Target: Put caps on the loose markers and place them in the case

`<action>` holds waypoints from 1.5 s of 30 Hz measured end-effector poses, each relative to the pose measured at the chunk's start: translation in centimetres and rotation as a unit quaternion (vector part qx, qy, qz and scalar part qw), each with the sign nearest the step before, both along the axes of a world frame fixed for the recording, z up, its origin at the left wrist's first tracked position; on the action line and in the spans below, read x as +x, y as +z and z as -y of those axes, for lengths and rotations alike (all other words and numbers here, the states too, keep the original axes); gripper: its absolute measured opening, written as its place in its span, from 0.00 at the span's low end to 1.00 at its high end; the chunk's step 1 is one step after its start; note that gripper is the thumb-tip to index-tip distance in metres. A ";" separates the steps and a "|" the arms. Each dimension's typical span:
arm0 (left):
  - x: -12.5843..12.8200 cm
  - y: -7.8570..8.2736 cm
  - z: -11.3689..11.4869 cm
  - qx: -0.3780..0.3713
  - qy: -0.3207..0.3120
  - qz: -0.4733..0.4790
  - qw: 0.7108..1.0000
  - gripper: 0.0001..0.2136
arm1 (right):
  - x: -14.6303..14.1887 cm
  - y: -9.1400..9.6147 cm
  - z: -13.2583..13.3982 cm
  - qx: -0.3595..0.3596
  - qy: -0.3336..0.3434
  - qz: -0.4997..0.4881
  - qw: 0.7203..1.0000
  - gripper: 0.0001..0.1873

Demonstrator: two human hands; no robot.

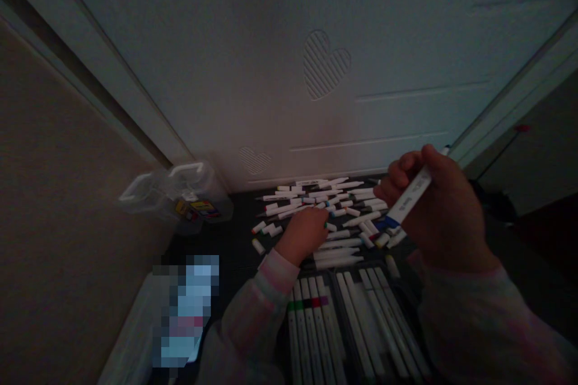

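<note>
Pale door (271, 96) beyond both hands. Dark case (341, 316) of markers nearer the wearer than the left hand. Right hand (445, 210): raised, clamped on a marker. Left hand (306, 231): over loose markers (341, 243); from here I cannot tell its grip. Held marker (410, 197): axis oblique, blue-banded end down toward left-hand side, opposite end up past right thumb.

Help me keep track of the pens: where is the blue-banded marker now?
In the head view, the blue-banded marker is right of centre, held slanted in the right hand, lower end toward the loose markers.
</note>
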State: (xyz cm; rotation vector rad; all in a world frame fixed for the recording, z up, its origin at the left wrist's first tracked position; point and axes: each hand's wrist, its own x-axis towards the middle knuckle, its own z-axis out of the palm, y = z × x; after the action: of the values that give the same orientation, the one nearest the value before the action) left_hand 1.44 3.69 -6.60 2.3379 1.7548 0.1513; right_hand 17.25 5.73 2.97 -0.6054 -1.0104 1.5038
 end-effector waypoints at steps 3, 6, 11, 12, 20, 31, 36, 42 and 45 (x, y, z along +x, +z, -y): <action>0.0 -0.2 -0.1 0.002 0.001 0.001 1.000 0.08 | 0.1 -0.1 -0.1 0.013 0.002 0.010 1.000 0.14; -0.3 -0.2 -0.3 0.013 0.014 0.004 1.000 0.07 | 0.2 -0.1 -0.1 0.023 0.008 0.019 1.000 0.15; -1.7 -0.4 -1.1 0.072 0.106 -0.010 0.992 0.11 | 0.4 0.0 -0.2 0.022 0.014 0.021 0.999 0.14; -2.1 -0.7 -1.2 0.080 0.127 -0.016 0.988 0.12 | 0.4 0.1 -0.1 0.020 0.014 0.019 1.000 0.15; -3.7 -2.3 -1.7 0.083 0.178 -0.036 0.980 0.14 | 0.2 0.2 0.0 -0.003 0.010 -0.003 1.000 0.14; -4.0 -2.4 -2.0 0.091 0.201 -0.037 0.975 0.12 | 0.2 0.2 0.0 -0.006 0.004 -0.005 1.000 0.14; -4.1 -2.4 -2.1 0.093 0.205 -0.034 0.974 0.12 | 0.2 0.1 0.0 -0.003 0.009 -0.004 1.000 0.15; -3.9 -2.4 -1.7 0.095 0.211 -0.033 0.972 0.10 | 0.1 0.2 0.0 -0.024 0.007 -0.008 1.000 0.14; -3.9 -2.4 -1.6 0.095 0.208 -0.035 0.973 0.11 | 0.1 0.2 0.0 -0.028 0.006 -0.013 1.000 0.14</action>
State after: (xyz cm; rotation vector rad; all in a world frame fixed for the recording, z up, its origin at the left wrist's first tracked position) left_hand -2.46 5.32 -8.99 2.0782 2.3411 0.3187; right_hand 17.32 5.75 3.15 -0.6184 -0.9571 1.5508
